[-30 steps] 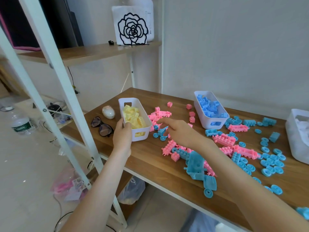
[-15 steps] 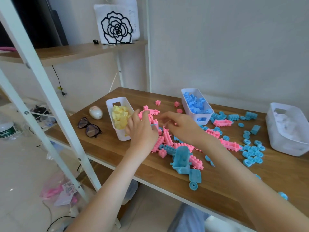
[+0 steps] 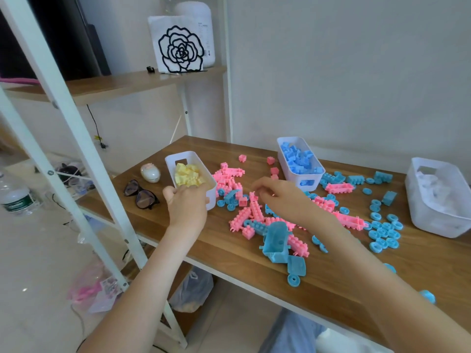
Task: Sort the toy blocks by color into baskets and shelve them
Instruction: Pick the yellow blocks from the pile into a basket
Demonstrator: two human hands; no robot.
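Left hand (image 3: 187, 208) fingers (image 3: 195, 192) clasp near end of yellow-block basket (image 3: 194, 159)

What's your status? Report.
Left hand grips white plastic basket of yellow blocks. Right hand curled over loose pink plastic blocks. Blue pieces mixed in.

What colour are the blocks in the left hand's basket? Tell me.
Yellow blocks fill that basket; head view.

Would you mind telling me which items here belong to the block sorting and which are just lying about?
Job: yellow-block basket, blue-block basket, white basket, loose pink blocks, loose blue pieces.
Lying about: sunglasses, egg-shaped case, rose-design holder, water bottle.
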